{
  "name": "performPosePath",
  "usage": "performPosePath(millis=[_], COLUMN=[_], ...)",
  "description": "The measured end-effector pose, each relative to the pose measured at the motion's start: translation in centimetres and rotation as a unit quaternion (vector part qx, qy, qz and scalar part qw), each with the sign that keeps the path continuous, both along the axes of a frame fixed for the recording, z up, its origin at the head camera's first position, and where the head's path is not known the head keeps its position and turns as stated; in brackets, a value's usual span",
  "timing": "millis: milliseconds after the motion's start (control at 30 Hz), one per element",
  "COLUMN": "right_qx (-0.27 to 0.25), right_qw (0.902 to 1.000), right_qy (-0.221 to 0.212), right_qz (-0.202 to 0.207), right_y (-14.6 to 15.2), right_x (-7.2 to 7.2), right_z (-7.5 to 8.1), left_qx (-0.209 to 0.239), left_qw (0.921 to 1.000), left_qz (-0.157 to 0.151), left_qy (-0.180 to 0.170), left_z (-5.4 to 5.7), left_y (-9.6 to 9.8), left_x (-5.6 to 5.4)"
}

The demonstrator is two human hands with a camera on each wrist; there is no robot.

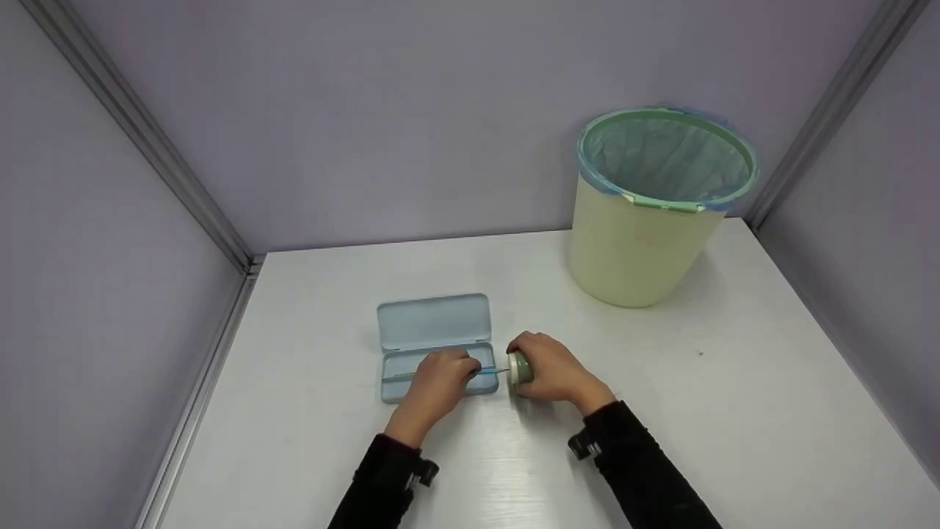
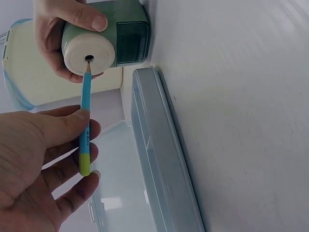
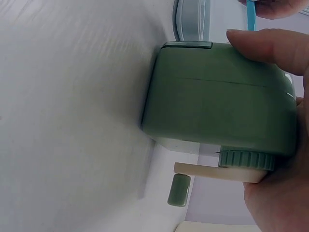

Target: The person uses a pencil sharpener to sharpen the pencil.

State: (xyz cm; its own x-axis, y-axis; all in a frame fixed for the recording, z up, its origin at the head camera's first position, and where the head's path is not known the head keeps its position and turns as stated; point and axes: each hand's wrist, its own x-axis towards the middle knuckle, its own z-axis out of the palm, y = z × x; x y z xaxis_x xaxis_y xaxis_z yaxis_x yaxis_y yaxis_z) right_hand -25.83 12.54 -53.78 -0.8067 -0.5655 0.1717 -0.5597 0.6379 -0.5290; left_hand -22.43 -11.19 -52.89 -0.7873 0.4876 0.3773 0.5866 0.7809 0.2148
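My left hand (image 1: 438, 378) pinches a blue pencil (image 2: 85, 96) with a yellow-green end, its thumb on one side. The pencil's sharpened tip is right at the small hole in the cream front disc of a green hand-crank pencil sharpener (image 2: 108, 36). Over the top of the sharpener, my right hand (image 1: 554, 371) grips it, thumb on one side. In the right wrist view the crank (image 3: 203, 170) with its green knob (image 3: 179, 190) sticks out behind the body. Beneath the left hand lies an open light-blue pencil case (image 1: 433, 323), its lid folded back.
At the back right of the white table (image 1: 330, 455) stands a pale yellow bin (image 1: 639, 250) with a green rim and a blue liner. Grey-purple panels (image 1: 411, 125) rise behind the table and along both sides.
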Motion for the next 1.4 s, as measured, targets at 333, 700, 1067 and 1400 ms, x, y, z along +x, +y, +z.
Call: performPosePath(millis=[333,700,1067,1400], right_qx=[0.001,0.002,0.013,0.057], right_qw=[1.0000,0.9999,0.9998,0.9984], right_qy=[0.009,-0.012,-0.012,0.000], right_qz=[0.002,0.005,0.005,0.005], right_y=[0.0,0.3,0.2,-0.3], right_x=[0.0,-0.3,-0.3,-0.3], right_z=[-0.1,0.1,0.2,0.7], left_qx=[0.005,-0.068,-0.078,-0.112], left_qw=[0.9999,0.9936,0.9882,0.9861], left_qz=[-0.013,0.010,-0.011,-0.007], left_qy=[-0.002,0.090,0.131,0.123], left_z=[-0.4,-1.0,-1.7,-1.1], left_y=[1.2,1.7,2.3,3.0], left_x=[-0.5,-0.7,-1.1,-1.2])
